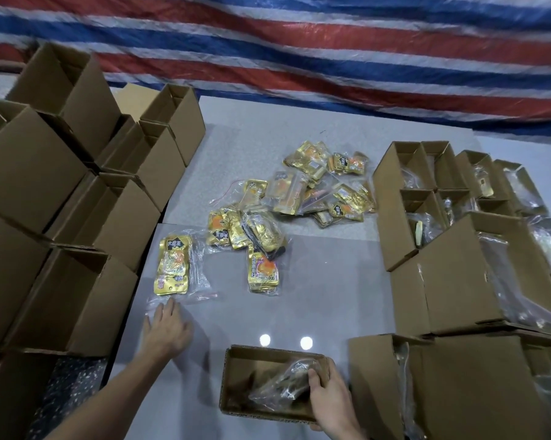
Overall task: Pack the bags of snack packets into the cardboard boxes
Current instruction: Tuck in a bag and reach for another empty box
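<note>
On the far left stands a stack of empty cardboard boxes (77,192), open-topped and crowded together along the edge of the grey tabletop (315,296); these are waiting to be filled. Just right of them the left hand (166,328) lies flat with straight, spread fingers, its tips touching the loose clear plastic at the near end of a bag of gold snack packets (174,265); it presses or reaches rather than grips, and holds nothing. Further right, toward the middle of the tabletop, a loose pile of bagged packets (305,192) lies unpacked (perhaps eight or so bags, though they overlap too much to count). Near the front edge sits an open box (236,385), and the right hand (328,395) reaches into it, fingers curled over a bag (286,382) that already lies inside, seemingly tucking it down. To the right of that, a group of filled boxes (452,223) shows clear plastic and packets within, flaps not yet folded shut. Behind everything hangs a red, white and blue striped tarpaulin (299,52). Judging from this, the job is roughly at its midpoint: a good many boxes are loaded, but the pile and the empty stack remain, and the bag under the left hand looks the likely next one in
</note>
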Tool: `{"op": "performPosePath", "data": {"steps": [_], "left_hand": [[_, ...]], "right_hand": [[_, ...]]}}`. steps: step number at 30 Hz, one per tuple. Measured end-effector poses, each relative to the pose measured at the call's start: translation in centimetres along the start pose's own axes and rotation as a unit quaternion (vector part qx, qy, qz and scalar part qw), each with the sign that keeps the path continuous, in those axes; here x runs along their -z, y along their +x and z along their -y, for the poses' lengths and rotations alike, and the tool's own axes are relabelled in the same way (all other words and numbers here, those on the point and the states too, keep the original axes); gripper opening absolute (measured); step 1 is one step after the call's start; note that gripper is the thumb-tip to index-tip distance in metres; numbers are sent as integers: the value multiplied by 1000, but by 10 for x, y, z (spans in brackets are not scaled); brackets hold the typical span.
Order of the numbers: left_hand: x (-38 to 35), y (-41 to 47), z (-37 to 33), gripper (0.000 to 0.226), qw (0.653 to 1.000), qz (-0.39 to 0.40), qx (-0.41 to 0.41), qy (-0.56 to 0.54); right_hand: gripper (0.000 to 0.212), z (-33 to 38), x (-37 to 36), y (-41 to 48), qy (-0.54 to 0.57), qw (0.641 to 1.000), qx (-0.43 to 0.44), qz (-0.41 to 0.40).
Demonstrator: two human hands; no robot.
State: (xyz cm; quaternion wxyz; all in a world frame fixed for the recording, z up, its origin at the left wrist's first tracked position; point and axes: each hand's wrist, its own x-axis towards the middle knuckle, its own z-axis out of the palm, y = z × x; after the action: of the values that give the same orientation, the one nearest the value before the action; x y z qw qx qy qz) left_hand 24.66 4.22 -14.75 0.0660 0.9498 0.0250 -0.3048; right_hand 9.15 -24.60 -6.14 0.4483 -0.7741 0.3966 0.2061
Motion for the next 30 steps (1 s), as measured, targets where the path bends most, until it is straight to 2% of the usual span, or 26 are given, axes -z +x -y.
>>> {"op": "performPosePath", "data": {"steps": [3, 7, 10, 13, 17, 20, 23, 26, 30], "left_hand": [[6, -4, -5, 46, 998, -55, -15, 4], [16, -7, -11, 33, 997, -74, -26, 0], [21, -11, -13, 37, 994, -79, -44, -62], [24, -18, -13, 18, 987, -86, -35, -134], [24, -29, -18, 39, 981, -48, -64, -176], [24, -34, -22, 33, 981, -48, -53, -182], [28, -38, -28, 10, 981, -41, -55, -179], [33, -45, -35, 20, 976, -45, -74, -201], [42, -61, -42, 19, 966, -95, -107, -214]], "right_hand": [[12, 0, 0, 2, 1, 1000, 9, 3], [13, 0, 1, 2, -2, 1000, 13, 8], [21, -2, 1, 0, -10, 1000, 5, 13], [26, -4, 0, 0, -12, 1000, 6, 18], [19, -6, 0, 0, 4, 1000, 8, 14], [12, -5, 0, 0, 27, 999, 5, 17], [12, -6, 0, -1, 25, 999, 10, 20], [11, -8, 0, -2, 22, 999, 13, 21], [14, -8, 1, -3, 17, 1000, 11, 18]]}}
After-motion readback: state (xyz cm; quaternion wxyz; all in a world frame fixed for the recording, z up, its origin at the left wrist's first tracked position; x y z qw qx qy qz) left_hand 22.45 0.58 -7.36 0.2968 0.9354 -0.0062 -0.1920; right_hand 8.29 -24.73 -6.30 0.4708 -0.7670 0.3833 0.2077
